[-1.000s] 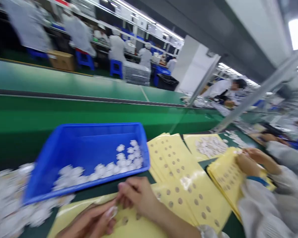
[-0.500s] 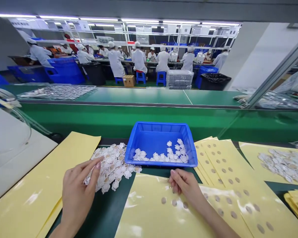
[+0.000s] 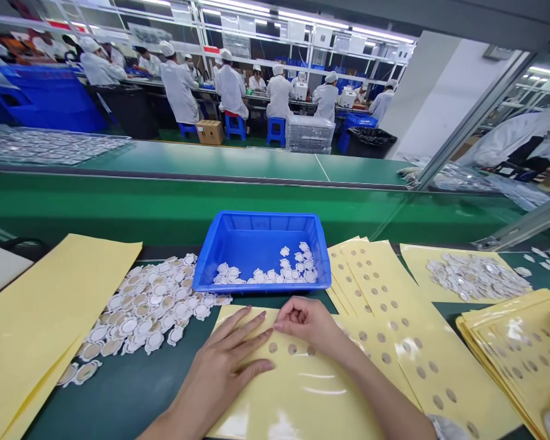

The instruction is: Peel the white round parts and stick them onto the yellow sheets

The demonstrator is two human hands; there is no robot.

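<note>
My left hand (image 3: 227,366) lies flat with spread fingers on a glossy yellow sheet (image 3: 275,409), its fingertips close to my right hand. Curled into a pinch, my right hand (image 3: 302,321) touches the same sheet near its top edge; whatever is between the fingertips is hidden or too small to name. A short row of grey-brown round stickers (image 3: 292,349) sits on the sheet just below the right hand. To the left spreads a heap of white round tabbed pieces (image 3: 151,305), some with tan centres. Behind the hands stands a blue bin (image 3: 261,221) with similar white pieces inside.
Yellow sheets with dots (image 3: 396,293) overlap on the right, beside another pile of pieces (image 3: 479,275). A stack of yellow sheets (image 3: 508,342) lies far right, near another person's hand at the edge. Plain yellow sheets (image 3: 59,299) lie left. A green ledge (image 3: 220,162) runs behind.
My left hand has moved from the heap of white pieces rightward onto the yellow sheet, beside my right hand. The view has turned right, bringing in the sheet stack and a person there.
</note>
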